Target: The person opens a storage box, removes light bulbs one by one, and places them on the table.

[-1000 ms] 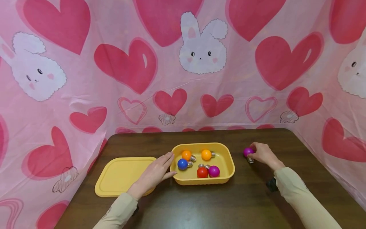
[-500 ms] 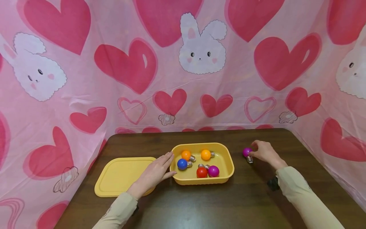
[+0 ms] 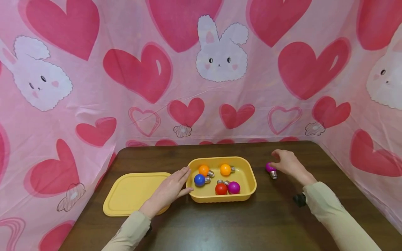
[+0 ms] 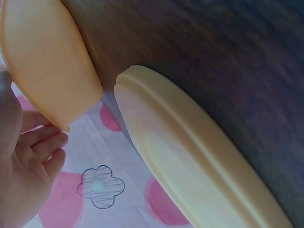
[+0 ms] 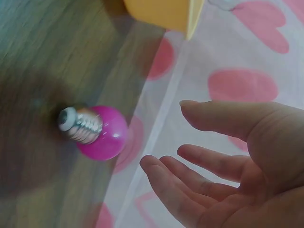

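Note:
A purple light bulb (image 3: 270,167) with a silver screw base lies on the table, right of a yellow box (image 3: 253,179). Just beyond it hovers my right hand (image 3: 289,165). In the right wrist view the thumb and fingers (image 5: 171,190) are spread apart, with a gap between them and the purple bulb (image 5: 108,135). My left hand (image 3: 169,186) rests with extended fingers against the left rim of the box. Inside the box lie two orange bulbs (image 3: 225,169), a blue bulb (image 3: 199,180), a red bulb (image 3: 221,189) and another purple bulb (image 3: 233,188).
A yellow lid (image 3: 133,193) lies flat to the left of the box, partly covered by the left hand and forearm. The dark wooden table (image 3: 213,226) meets a pink cloth (image 3: 220,94) with hearts and rabbits at its back and sides.
My right hand held the purple bulb a second ago; its fingers have since let go and risen a little away. The bulb stays on the table. My left hand keeps its place.

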`<state>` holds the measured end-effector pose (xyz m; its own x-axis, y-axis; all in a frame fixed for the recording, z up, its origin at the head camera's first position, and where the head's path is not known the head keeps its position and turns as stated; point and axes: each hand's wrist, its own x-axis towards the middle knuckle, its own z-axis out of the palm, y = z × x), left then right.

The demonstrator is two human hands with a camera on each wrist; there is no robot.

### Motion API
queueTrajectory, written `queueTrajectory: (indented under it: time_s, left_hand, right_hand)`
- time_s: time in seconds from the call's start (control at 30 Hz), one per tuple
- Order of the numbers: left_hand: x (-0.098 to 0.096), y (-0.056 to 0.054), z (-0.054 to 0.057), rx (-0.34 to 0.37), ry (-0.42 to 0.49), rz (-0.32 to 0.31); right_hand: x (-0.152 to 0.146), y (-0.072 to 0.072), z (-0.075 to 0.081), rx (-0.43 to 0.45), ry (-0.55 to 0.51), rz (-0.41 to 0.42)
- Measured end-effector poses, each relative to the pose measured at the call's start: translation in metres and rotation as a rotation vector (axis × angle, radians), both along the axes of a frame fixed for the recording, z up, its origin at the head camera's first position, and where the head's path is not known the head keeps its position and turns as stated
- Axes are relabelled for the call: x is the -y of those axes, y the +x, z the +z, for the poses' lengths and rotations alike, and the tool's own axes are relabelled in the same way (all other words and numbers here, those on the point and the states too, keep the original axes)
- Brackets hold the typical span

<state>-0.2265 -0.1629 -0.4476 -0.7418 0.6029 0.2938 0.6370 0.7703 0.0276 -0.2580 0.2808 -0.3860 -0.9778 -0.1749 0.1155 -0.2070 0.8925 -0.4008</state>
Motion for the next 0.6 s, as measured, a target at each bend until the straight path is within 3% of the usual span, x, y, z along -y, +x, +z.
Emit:
queueTrajectory:
  time_s: [0.43, 0.6]
  left_hand:
    - [0.001, -0.001, -0.003, -0.045, 0.010, -0.024]
    - [0.001, -0.001, -0.002, -0.028, 0.002, -0.008]
  right_hand:
    - [0.036, 0.010, 0.011, 0.004, -0.026, 0.086]
    - [0.048, 0.016, 0.013, -0.029, -0.044, 0.130]
